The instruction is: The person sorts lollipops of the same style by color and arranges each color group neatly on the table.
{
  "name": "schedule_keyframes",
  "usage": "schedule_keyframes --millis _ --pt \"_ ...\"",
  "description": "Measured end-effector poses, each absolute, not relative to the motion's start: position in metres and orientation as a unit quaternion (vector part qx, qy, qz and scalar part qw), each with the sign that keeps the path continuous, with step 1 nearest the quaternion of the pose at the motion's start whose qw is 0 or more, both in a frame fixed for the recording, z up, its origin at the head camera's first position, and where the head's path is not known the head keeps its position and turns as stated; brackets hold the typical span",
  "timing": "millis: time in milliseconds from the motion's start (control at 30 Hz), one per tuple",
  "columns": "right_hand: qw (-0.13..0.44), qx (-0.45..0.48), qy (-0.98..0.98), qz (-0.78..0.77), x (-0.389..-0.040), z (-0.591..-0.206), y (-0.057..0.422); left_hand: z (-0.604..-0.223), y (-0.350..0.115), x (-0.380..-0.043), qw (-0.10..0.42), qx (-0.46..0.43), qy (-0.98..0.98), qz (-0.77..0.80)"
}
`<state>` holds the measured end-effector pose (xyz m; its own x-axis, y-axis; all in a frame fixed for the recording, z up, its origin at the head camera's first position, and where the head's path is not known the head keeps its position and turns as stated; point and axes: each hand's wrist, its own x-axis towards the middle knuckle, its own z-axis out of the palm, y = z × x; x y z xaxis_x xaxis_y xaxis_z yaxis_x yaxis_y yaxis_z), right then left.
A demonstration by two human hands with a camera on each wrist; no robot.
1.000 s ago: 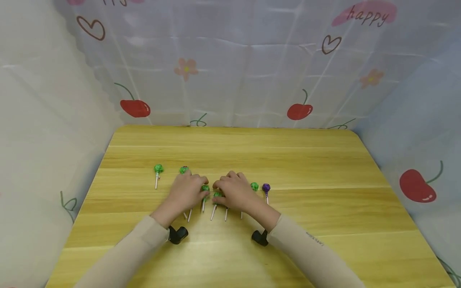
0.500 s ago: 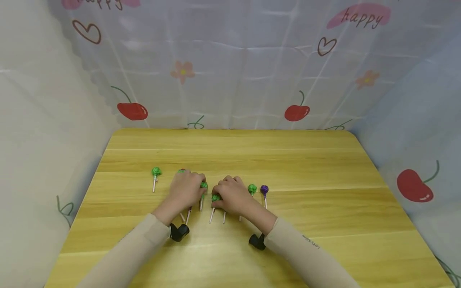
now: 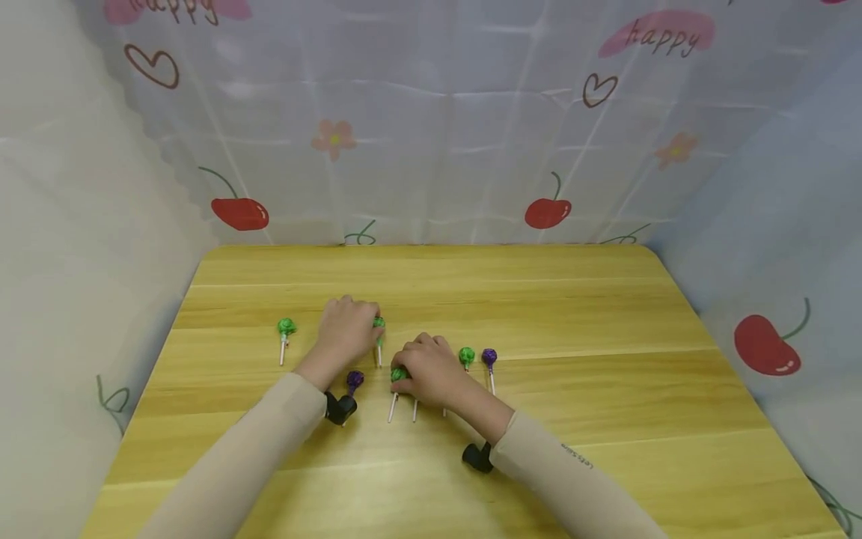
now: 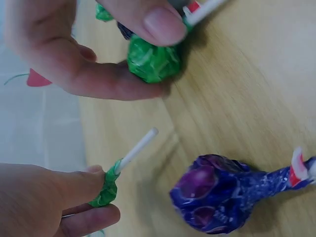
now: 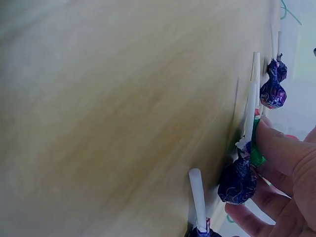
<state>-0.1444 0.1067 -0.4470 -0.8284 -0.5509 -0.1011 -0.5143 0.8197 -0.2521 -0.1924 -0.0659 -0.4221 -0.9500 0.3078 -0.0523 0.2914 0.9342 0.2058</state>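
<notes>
My left hand (image 3: 346,326) pinches a green-wrapped lollipop (image 3: 379,323) between thumb and fingers. In the left wrist view this lollipop (image 4: 106,190) shows its white stick slanting upward, apart from its shadow. To its right and closer to me, my right hand (image 3: 431,367) holds another green lollipop (image 3: 399,374) low at the table, thumb and a finger around its head. A purple lollipop (image 3: 355,380) lies near my left wrist. Below the right hand's fingers sits a purple-wrapped lollipop (image 5: 238,182), hidden from the head view except for its stick.
A green lollipop (image 3: 286,327) lies alone at the left. Right of my right hand lie a green lollipop (image 3: 467,356) and a purple one (image 3: 489,357). Patterned curtains (image 3: 431,150) enclose the wooden table (image 3: 572,299) at the back and sides. Black wrist devices (image 3: 341,409) hang under both sleeves.
My left hand has moved forward, carrying its green lollipop away from the other sticks and uncovering the purple lollipop behind. My right hand has settled its grip on the other green one, hardly moving.
</notes>
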Motion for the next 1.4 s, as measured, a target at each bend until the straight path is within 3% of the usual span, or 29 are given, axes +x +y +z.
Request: schedule_keyframes --millis 867,1167,1400 --pt "0.073 -0.293 0.945 -0.125 -0.147 -0.444 0.110 -0.444 -0.062 -0.204 0.061 0.150 0.981 0.106" --pt "0.029 -0.284 0.946 -0.153 -0.179 -0.420 0.120 -0.444 -0.063 -0.202 0.046 0.151 0.982 0.108" --pt "0.044 -0.248 0.959 -0.131 -0.206 -0.421 0.126 -0.444 -0.064 -0.201 0.044 0.152 0.981 0.114"
